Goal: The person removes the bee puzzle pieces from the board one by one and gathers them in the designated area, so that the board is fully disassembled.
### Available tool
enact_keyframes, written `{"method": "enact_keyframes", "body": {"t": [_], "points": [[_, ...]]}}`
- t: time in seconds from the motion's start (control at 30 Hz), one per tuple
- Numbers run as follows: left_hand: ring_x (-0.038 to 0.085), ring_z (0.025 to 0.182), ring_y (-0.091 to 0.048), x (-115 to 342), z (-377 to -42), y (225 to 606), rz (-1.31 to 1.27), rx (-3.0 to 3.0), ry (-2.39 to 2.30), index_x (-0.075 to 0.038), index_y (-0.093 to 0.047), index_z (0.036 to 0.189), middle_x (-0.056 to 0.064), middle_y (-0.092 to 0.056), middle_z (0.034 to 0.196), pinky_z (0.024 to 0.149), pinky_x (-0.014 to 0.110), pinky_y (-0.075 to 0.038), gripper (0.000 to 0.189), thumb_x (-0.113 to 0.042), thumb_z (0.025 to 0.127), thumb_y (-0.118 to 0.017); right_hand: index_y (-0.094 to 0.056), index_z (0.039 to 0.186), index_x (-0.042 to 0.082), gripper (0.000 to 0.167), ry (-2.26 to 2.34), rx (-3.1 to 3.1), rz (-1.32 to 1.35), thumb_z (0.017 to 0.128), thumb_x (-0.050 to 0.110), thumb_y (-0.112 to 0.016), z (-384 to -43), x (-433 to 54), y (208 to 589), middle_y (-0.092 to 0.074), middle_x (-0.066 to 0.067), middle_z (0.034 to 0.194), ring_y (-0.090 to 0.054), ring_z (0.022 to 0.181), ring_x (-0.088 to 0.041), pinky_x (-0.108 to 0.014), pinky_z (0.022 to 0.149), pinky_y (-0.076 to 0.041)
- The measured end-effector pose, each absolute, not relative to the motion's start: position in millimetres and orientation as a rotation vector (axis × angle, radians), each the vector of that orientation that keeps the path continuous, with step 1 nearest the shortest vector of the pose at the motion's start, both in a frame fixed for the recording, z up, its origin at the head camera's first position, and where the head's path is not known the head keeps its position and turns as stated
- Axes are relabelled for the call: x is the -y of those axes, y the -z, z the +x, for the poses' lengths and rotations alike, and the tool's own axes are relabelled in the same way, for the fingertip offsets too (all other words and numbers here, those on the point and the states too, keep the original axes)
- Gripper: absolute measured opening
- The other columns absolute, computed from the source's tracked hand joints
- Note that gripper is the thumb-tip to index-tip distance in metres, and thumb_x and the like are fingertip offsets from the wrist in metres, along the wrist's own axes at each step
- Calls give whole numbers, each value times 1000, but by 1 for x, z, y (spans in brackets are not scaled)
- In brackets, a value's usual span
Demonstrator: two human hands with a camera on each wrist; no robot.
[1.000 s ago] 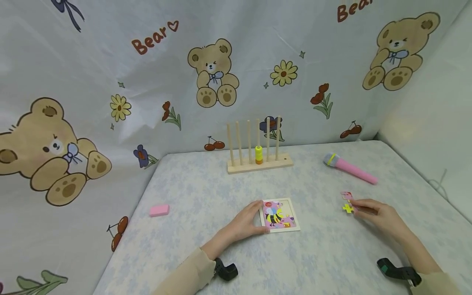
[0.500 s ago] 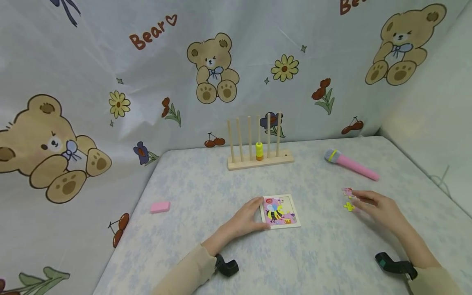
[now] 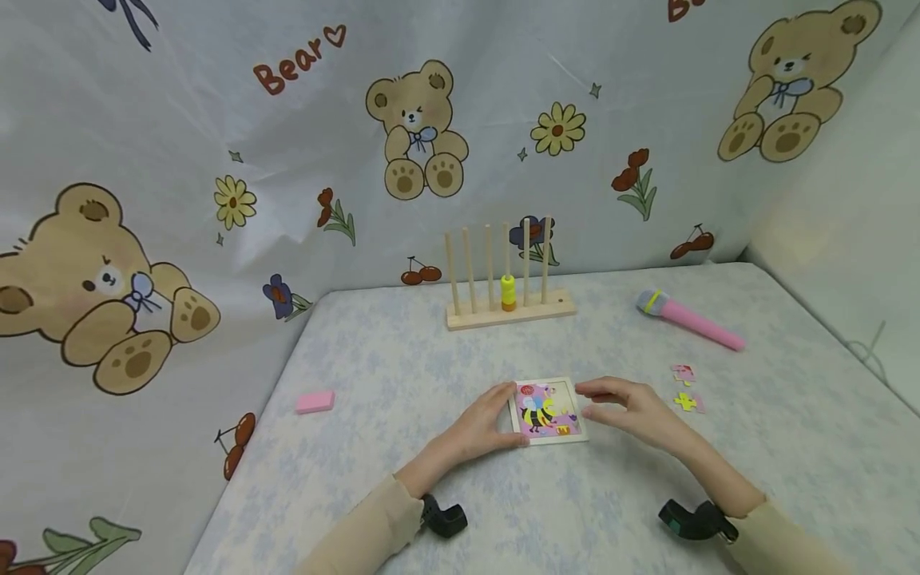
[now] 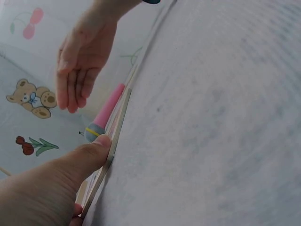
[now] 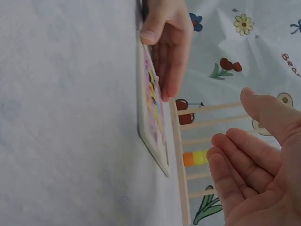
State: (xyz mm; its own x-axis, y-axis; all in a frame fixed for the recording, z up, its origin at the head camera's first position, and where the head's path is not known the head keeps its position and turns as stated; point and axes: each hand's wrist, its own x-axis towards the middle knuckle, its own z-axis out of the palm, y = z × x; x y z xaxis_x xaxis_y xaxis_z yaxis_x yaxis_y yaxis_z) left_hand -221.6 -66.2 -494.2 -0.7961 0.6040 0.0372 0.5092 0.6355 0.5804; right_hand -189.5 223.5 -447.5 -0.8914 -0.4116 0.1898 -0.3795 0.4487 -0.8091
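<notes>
A small square jigsaw puzzle (image 3: 549, 411) with a pale frame and a bee picture lies on the table. Its upper right part shows bare tray. My left hand (image 3: 470, 431) grips the frame at the left, thumb along the near edge and fingers at the far corner. In the left wrist view the thumb (image 4: 96, 148) presses the frame's edge. Just off the puzzle's right side hovers my right hand (image 3: 636, 407); the right wrist view shows its palm (image 5: 263, 188) holding nothing, fingers slightly bent. Two loose puzzle pieces, one pink (image 3: 684, 373) and one yellow and pink (image 3: 688, 402), lie farther right.
A wooden peg stand (image 3: 510, 311) with yellow and orange beads on one peg stands at the back. A pink toy microphone (image 3: 693, 321) lies back right. Far left sits a pink block (image 3: 315, 402). A bear-print curtain (image 3: 287, 160) hangs behind the table.
My right hand has moved left, away from the two loose pieces, to the puzzle's right side. Those pieces stay on the table. The left hand keeps its grip, and the head view has shifted slightly.
</notes>
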Motion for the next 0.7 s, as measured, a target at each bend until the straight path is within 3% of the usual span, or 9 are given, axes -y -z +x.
{"method": "enact_keyframes", "body": {"t": [0.1,0.5,0.7], "points": [[22,137,-26,66,-222,494,925,-2701,-875,-5,-24,149,10,-29,151,109,38,-26,92,-48,82,-70,-64,117,4,38,1381,-2659,-716,86,24,-70,-191,-213,455,-65,-4,112,-60,102,-23,-42,87,-49],[22,138,-25,68,-224,495,920,-2717,-829,-6,-24,150,11,-28,151,110,36,-25,92,-50,82,-69,-67,115,5,43,1004,-2915,-902,78,25,-79,-193,-204,472,-64,-5,110,-58,103,-25,-46,86,-49],[22,138,-25,67,-226,498,936,-2713,-842,-5,-25,149,11,-28,151,110,36,-25,92,-50,82,-68,-68,112,7,37,1023,-2904,-955,79,20,-78,-193,-205,476,-64,-2,108,-58,102,-22,-45,86,-48]]}}
